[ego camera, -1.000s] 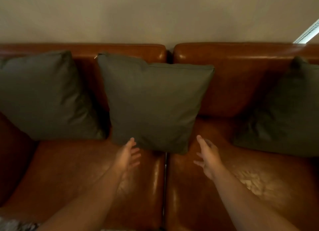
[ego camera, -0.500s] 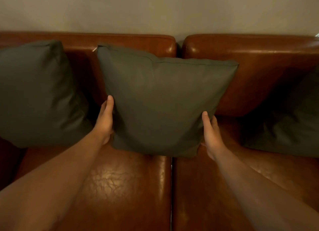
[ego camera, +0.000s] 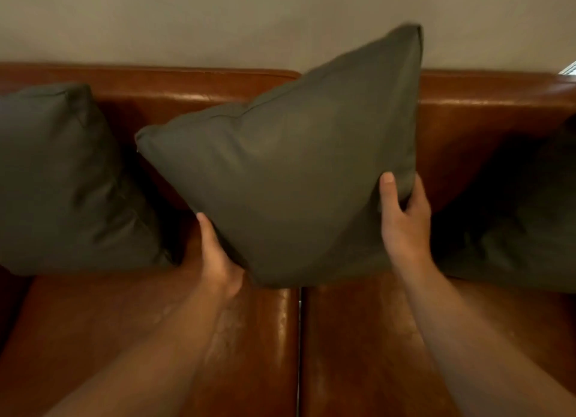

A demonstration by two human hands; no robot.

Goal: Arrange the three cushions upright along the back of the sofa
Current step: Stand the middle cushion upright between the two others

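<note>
Brown leather sofa [ego camera: 93,323] against a plain beige wall [ego camera: 187,20]; three dark grey-green cushions sit along its back.

Grip: both hands clamp the middle cushion [ego camera: 290,173]. The right hand [ego camera: 405,223] pinches the right edge, thumb on the front face, fingers wrapped behind the seam. The left hand [ego camera: 218,260] presses against the lower left edge, thumb up along the side; its fingers are hidden behind the fabric, so whether they curl round the back cannot be told.

Position: the cushion extends up and away from both hands, over the gap between the two seat pads. It is tilted. The upper right corner rises above the backrest [ego camera: 498,104] into the wall area; the upper left corner hangs lower, pointing at the left cushion [ego camera: 62,179]. The bottom corner appears to sit at or just above the seat; contact cannot be confirmed.

Governing relation: the right hand grips higher than the left, so the top edge slopes down to the left. Levelling likely requires lowering the right side or raising the left, then pressing back against the backrest.

Surroundings: the left cushion leans upright, near but apart. The right cushion [ego camera: 523,229] lies in shadow just beside the right hand, apparently slumped.
</note>
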